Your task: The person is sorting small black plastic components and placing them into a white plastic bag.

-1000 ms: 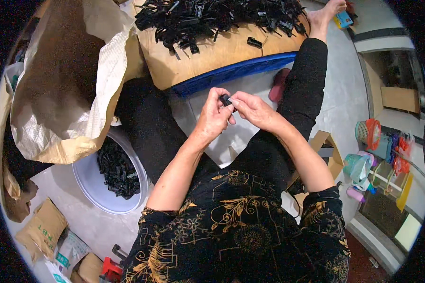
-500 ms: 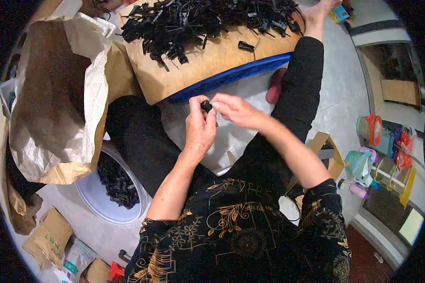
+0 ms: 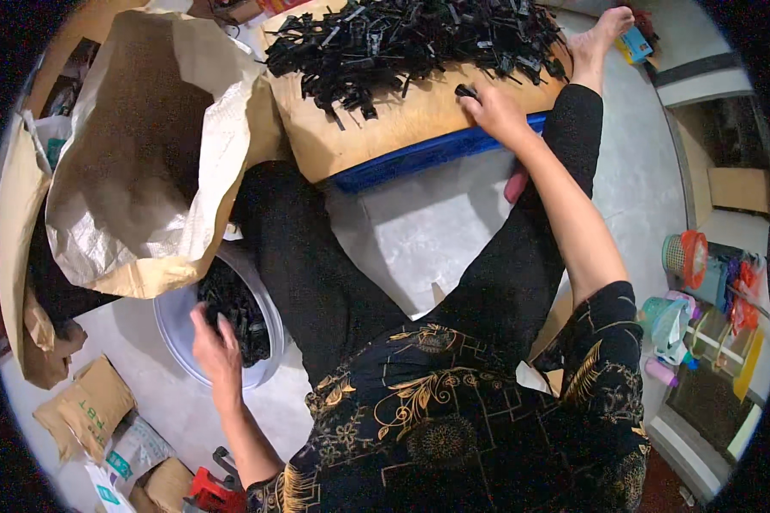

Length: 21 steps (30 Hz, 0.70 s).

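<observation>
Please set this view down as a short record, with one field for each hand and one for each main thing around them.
Left hand: open, fingers spread, over the tub, nothing seen in it
Right hand: thumb and fingers at a small black part; firm grip unclear
Wooden board: bears a heap of black parts toward its far side
White tub: on the floor, holding more black parts
Large sack: mouth open, left of the board

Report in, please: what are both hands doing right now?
Left hand open over white tub of black parts. Right hand touching lone black part on wooden board, grip unclear. Sack hides part of tub's rim.
</observation>
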Each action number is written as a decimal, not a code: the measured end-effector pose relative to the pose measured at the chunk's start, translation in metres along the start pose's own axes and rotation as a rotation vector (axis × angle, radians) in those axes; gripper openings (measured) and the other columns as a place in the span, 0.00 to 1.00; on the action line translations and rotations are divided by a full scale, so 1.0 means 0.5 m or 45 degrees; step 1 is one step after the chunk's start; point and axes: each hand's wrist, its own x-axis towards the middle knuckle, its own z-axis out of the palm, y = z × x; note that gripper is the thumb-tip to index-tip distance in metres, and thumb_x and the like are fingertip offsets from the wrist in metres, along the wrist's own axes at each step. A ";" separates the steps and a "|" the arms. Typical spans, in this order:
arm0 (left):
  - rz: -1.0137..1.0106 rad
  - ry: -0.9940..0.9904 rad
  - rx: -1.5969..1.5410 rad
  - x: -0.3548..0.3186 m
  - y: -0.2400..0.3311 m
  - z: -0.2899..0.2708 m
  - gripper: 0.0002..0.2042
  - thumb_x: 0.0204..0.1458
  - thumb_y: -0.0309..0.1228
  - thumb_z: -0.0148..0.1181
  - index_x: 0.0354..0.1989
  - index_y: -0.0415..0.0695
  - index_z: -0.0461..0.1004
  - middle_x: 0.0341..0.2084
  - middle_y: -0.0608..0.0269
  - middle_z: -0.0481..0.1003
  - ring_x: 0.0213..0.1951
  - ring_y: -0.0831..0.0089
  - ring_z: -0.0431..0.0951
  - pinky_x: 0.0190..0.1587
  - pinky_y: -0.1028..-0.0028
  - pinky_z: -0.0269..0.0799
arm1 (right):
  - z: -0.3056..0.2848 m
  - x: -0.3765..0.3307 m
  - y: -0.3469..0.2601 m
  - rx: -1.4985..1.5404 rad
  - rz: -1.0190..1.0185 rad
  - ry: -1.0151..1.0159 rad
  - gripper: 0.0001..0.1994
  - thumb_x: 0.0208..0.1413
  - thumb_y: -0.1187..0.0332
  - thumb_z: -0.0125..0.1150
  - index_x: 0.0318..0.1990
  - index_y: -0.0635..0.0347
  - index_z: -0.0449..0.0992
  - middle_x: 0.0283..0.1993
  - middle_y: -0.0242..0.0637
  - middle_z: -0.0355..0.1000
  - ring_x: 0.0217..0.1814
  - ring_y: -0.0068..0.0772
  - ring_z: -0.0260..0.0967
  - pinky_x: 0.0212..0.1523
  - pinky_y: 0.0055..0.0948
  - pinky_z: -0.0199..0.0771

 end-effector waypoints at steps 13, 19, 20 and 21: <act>0.549 -0.629 -1.120 0.047 0.378 0.177 0.45 0.38 0.27 0.66 0.63 0.44 0.40 0.51 0.48 0.60 0.29 0.73 0.71 0.29 0.75 0.70 | -0.107 -0.205 -0.279 1.721 0.610 -0.845 0.10 0.51 0.58 0.59 0.34 0.52 0.69 0.18 0.17 0.57 0.14 0.09 0.47 0.13 0.13 0.43; 0.439 -0.735 -1.100 0.035 0.401 0.229 0.29 0.43 0.27 0.61 0.55 0.43 0.55 0.30 0.58 0.74 0.30 0.75 0.75 0.34 0.74 0.71 | -0.098 -0.278 -0.274 1.655 0.695 -0.787 0.11 0.52 0.57 0.56 0.32 0.53 0.67 0.17 0.18 0.57 0.14 0.08 0.46 0.12 0.13 0.42; 0.425 -0.746 -1.129 0.029 0.396 0.239 0.29 0.42 0.27 0.61 0.54 0.43 0.55 0.31 0.57 0.74 0.30 0.75 0.75 0.34 0.73 0.71 | -0.095 -0.286 -0.275 1.653 0.715 -0.790 0.11 0.53 0.56 0.55 0.32 0.53 0.67 0.17 0.18 0.56 0.14 0.08 0.45 0.12 0.13 0.41; 0.406 -0.753 -1.161 0.024 0.391 0.248 0.29 0.42 0.27 0.61 0.54 0.43 0.55 0.32 0.57 0.73 0.30 0.75 0.75 0.34 0.73 0.71 | -0.095 -0.291 -0.277 1.653 0.717 -0.794 0.11 0.53 0.56 0.55 0.32 0.53 0.67 0.17 0.18 0.56 0.14 0.08 0.45 0.12 0.13 0.41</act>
